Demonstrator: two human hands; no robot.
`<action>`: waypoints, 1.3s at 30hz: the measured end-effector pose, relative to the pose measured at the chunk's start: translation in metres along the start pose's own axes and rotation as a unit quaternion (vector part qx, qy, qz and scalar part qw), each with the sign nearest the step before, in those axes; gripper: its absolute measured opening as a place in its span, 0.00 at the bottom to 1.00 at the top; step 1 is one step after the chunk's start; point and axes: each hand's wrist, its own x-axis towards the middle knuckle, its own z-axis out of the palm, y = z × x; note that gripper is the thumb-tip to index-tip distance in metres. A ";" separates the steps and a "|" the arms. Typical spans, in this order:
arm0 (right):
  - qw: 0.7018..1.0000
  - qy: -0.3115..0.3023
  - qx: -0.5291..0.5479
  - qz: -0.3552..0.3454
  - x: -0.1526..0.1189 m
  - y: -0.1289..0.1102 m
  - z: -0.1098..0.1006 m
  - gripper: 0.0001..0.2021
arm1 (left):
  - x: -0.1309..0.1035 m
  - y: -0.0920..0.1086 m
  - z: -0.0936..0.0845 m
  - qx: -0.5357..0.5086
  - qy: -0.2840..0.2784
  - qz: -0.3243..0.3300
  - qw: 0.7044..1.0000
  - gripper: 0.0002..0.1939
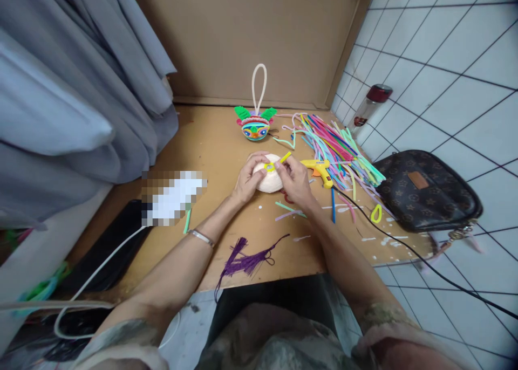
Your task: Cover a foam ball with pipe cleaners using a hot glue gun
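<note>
Between my two hands is a round white piece (270, 184), raised a little toward me over the table. My left hand (250, 177) grips its left side, with the thumb on the top face. A yellow pipe cleaner (285, 157) is pinched in my right hand (294, 179); part of it lies curled on the middle of the white piece and its free end sticks up to the right. Just right of that hand, a yellow hot glue gun (322, 171) lies on the table. Behind stands a colourful lion-head ornament (254, 128) with green ears and a white loop.
Many coloured pipe cleaners (332, 143) are heaped at the back right, near a bottle (369, 105). A brown patterned bag (429, 192) sits at the right edge, with the black cord (388, 235) passing before it. Purple tassels (246, 263) lie near the front edge. Grey curtain (81, 79) hangs left.
</note>
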 end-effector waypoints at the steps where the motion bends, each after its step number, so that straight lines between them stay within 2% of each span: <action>1: 1.000 0.002 0.002 0.002 0.000 0.000 0.000 0.15 | 0.000 0.000 0.000 0.001 0.001 0.000 1.000 0.21; 4: 1.000 0.014 0.007 -0.001 -0.001 -0.001 -0.002 0.18 | 0.000 0.000 0.001 0.005 0.001 0.001 1.000 0.20; 11: 1.000 0.029 0.006 0.007 -0.003 0.000 0.000 0.16 | -0.001 0.000 0.002 0.008 -0.002 0.006 1.000 0.22; 15: 0.997 0.074 -0.003 0.000 -0.007 0.005 0.007 0.17 | -0.001 0.002 0.004 0.018 -0.005 0.007 1.000 0.21; 24: 0.977 0.180 -0.006 -0.115 -0.013 0.020 0.021 0.22 | -0.003 -0.004 0.009 0.043 0.005 0.067 0.997 0.21; 31: 0.970 0.203 -0.010 -0.135 -0.013 0.023 0.022 0.22 | -0.002 -0.008 0.014 0.056 0.034 0.092 0.994 0.18; 39: 0.974 0.189 -0.015 -0.121 -0.012 0.026 0.021 0.22 | 0.000 -0.009 0.016 0.047 0.046 0.097 0.993 0.15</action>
